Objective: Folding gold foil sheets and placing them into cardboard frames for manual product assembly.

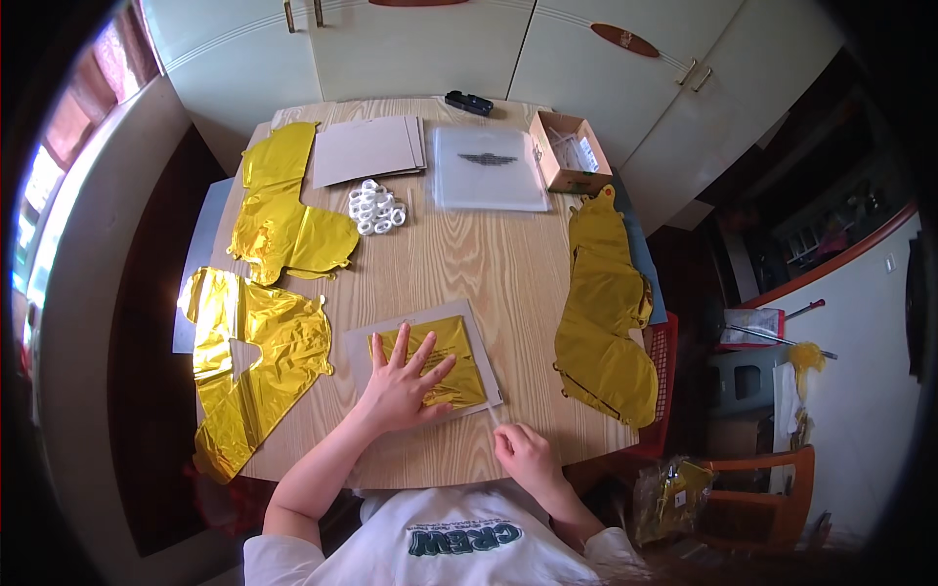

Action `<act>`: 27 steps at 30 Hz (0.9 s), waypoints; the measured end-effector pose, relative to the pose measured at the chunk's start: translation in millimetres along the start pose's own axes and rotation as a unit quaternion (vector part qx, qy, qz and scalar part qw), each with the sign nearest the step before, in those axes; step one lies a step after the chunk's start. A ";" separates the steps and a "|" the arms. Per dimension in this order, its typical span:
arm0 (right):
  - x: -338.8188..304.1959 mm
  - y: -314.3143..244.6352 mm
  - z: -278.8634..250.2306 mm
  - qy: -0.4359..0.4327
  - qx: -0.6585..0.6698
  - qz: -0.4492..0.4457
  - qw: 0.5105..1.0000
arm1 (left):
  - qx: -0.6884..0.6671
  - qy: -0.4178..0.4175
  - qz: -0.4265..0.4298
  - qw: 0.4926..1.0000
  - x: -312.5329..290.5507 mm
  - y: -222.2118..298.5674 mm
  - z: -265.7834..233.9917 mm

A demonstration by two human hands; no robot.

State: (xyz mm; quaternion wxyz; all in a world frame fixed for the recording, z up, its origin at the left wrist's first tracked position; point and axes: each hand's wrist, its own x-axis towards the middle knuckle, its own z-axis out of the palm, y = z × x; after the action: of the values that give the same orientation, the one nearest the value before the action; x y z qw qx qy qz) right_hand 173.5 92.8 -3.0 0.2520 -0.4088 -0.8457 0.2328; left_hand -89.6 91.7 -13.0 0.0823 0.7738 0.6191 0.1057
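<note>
A folded gold foil balloon (451, 354) lies on a grey card (485, 363) at the near middle of the table. My left hand (399, 386) rests on the foil with its fingers spread, pressing it flat. Just off the card's near right corner, my right hand (526, 454) is closed. A thin pale strip (493, 414) runs from that corner into its fingers; whether it is a straw or the edge of a clear bag I cannot tell.
Flat gold foil balloons lie left (283, 220), near left (259, 342) and right (606, 313). Toward the back are grey cards (366, 148), white rings (374, 207), clear bags (489, 176), an open cardboard box (572, 151) and a black object (469, 103). A chair (762, 498) stands right.
</note>
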 end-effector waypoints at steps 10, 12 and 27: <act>20.3 -1.4 1.5 -0.038 -0.019 -0.046 0.998 | 0.002 -0.007 0.004 1.000 -1.5 1.5 -6.4; 21.7 12.4 0.7 -0.073 -0.030 -0.098 0.992 | 0.006 -0.004 0.006 1.000 -2.3 1.5 -4.4; 59.8 46.7 -3.4 -0.073 0.000 -0.178 0.981 | 0.017 0.007 0.011 1.000 -2.0 0.2 2.8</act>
State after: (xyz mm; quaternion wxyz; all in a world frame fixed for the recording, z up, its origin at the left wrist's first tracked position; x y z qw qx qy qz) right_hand 170.1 167.9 -14.3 0.2269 -0.2341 -0.9209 0.2137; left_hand -89.1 89.8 -15.7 0.0637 0.7812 0.6127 0.1015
